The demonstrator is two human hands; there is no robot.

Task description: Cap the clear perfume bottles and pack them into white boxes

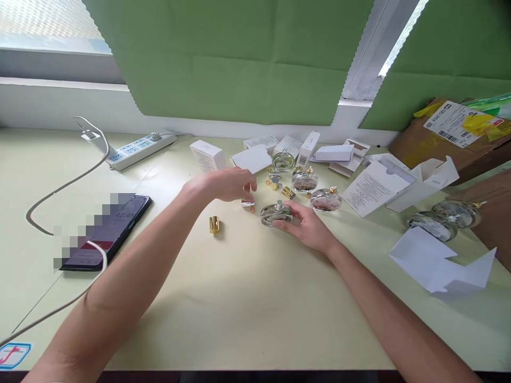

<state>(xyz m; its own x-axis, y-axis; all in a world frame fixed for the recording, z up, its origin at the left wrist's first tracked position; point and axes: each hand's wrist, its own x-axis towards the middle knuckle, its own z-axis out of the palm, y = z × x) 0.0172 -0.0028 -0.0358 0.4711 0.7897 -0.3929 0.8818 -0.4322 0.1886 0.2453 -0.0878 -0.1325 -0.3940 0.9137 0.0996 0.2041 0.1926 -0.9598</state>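
Note:
My right hand (305, 226) grips an oval clear glass perfume bottle (275, 214) by its right side. The bottle stands on the table with its silver neck uncapped. My left hand (235, 184) hangs with bent, slightly parted fingers just above a small silver cap (247, 203); I see nothing held in it. Beside that cap lies a tiny orange-gold piece (252, 210). A gold cap (214, 224) stands nearer to me on the left. Another gold cap (288, 192) lies behind the held bottle, close to a pinkish perfume bottle (326, 200).
Further perfume bottles (304, 181) and several white boxes (207, 155) are spread along the back. Opened cartons (377, 186) and folded white card (443, 260) lie to the right, near a brown cardboard box (415, 133). At left are a phone (107, 234), a cable (38, 205) and a power strip (139, 151).

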